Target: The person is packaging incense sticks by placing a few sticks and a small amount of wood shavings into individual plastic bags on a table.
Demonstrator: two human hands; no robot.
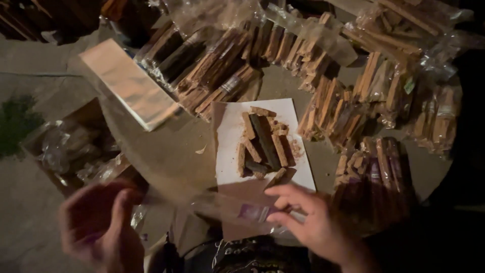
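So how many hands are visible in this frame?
2. The left hand is at lower left, blurred, by the cardboard box. The right hand is at lower centre, fingers on a clear plastic bag below the white sheet.

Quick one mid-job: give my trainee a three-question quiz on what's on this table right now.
1. True or false: the loose wood sticks lie on a white sheet.
2. Which hand touches the clear bag: A left, B right?
3. Fill in: the bagged sticks lie ___ the sheet, away from the person.

Key: 1 true. 2 B; the right hand pinches its edge, while the left hand is blurred and apart. 3 beyond.
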